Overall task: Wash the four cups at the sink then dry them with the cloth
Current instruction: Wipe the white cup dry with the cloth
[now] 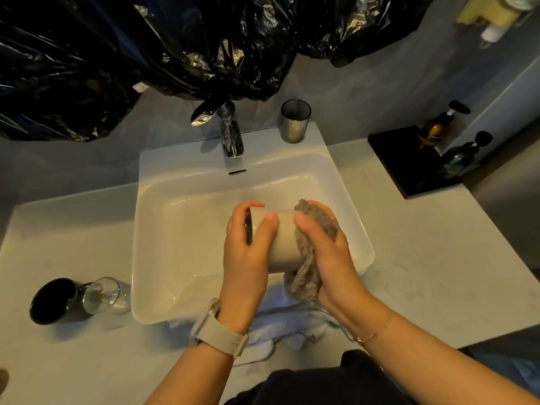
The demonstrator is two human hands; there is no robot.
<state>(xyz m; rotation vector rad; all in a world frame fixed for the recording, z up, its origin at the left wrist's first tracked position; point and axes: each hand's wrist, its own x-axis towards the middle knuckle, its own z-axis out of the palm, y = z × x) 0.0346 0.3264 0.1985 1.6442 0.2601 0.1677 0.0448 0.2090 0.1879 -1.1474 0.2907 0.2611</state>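
Black plastic sheeting [181, 45] hangs crumpled across the top of the frame, over a grey wall and a pale countertop [423, 258] that fills the lower half. Set into that counter, in the middle of the picture, is a white rectangular sink [181, 229] with a chrome faucet [230, 135] at its upper edge.

From my head camera, looking down, I hold a beige cup [285, 238] on its side over the basin, just right of centre. My left hand [248, 247] grips it near the open rim, thumb on top and fingers curled round the far side; the mouth faces the left of the frame. My right hand [327, 247] clutches a grey-brown cloth [309, 258], bunched and pressed against the cup's base end, with a fold hanging down below my palm.

At the lower left of the frame a black cup [52, 301] and a clear glass cup [103, 295] lie tipped on the counter, touching each other. A smoky glass cup [295, 121] stands upright on the sink's upper rim, right of the faucet.

A white towel [280, 325] lies rumpled at the sink's near edge, under my wrists. At the upper right, two pump bottles [435, 130] stand on a black tray [409, 165].
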